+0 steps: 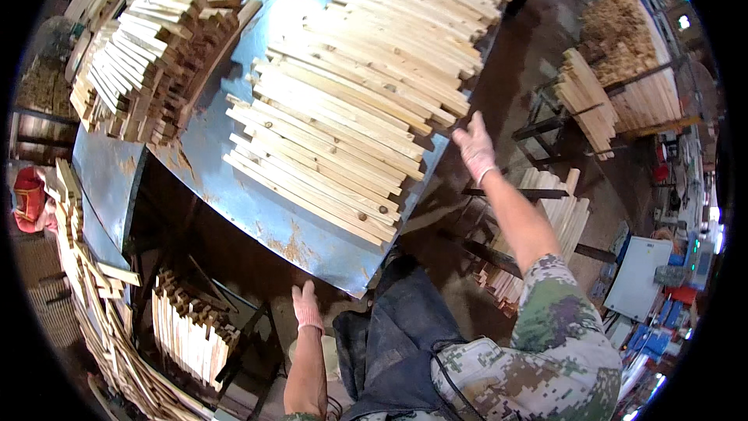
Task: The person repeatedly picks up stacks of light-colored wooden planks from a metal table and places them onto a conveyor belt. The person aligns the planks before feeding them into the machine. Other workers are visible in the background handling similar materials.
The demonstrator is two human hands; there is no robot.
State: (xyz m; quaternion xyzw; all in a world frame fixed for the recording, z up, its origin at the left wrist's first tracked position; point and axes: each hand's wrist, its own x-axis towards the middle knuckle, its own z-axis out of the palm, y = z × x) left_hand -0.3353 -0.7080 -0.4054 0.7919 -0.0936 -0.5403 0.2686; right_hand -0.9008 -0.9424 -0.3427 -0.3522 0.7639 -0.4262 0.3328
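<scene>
Pale wooden strips (pixel 335 136) lie side by side in a long row across a blue-grey metal table (pixel 265 226), their ends uneven. My right hand (pixel 475 148), in a light glove with a pinkish cuff, reaches out beside the right-hand ends of the strips. Its thumb and fingers are apart with nothing between them; whether the fingertips touch the wood I cannot tell. Below the table's near edge, away from the strips, my left hand (pixel 307 308) wears a similar glove. Its fingers point upward, loosely extended, and it holds nothing.
A tall pile of wooden blocks (pixel 148 62) stands on the table's left. Below it, more wood pieces (pixel 191 331) stand bundled in a rack. On the right, wood strips (pixel 561 218) rest on dark metal supports, with a stacked wood pile (pixel 623 39) beyond and a grey box (pixel 639 277) nearer.
</scene>
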